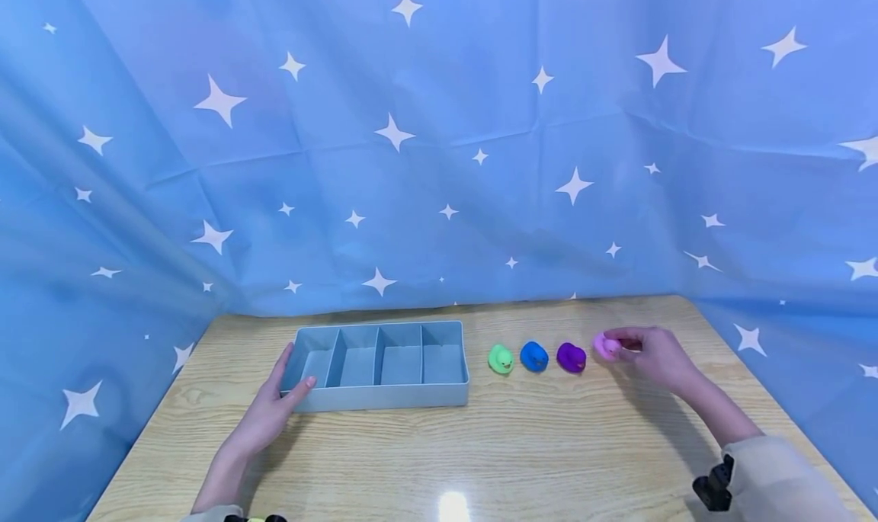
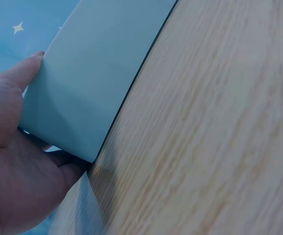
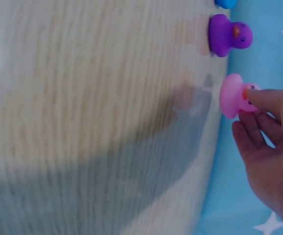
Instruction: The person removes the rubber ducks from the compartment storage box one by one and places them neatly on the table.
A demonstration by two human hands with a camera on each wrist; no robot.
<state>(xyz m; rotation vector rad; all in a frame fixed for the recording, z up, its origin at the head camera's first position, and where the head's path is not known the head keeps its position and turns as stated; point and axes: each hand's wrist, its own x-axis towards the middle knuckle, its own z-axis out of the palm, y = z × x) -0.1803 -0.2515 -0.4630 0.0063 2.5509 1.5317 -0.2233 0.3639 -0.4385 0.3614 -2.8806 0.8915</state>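
At the left, a grey-blue divided box (image 1: 376, 398) stands on the table. My left hand (image 1: 269, 409) grips its left end, the thumb at the front rim and the fingers along the left side. In the left wrist view the hand (image 2: 19, 161) holds the corner of the box (image 2: 92, 78). My right hand (image 1: 660, 358) pinches a pink rubber duck (image 1: 604, 347) by its head. The right wrist view shows thumb and fingers of that hand (image 3: 273, 142) on the pink duck (image 3: 230, 95); whether it touches the table is hard to tell.
Between the box and the right hand, a green duck (image 1: 501, 360), a blue duck (image 1: 533, 357) and a purple duck (image 1: 571, 358) sit in a row on the wooden table (image 1: 411, 461). A blue star-patterned cloth (image 1: 439, 164) hangs behind and at both sides.
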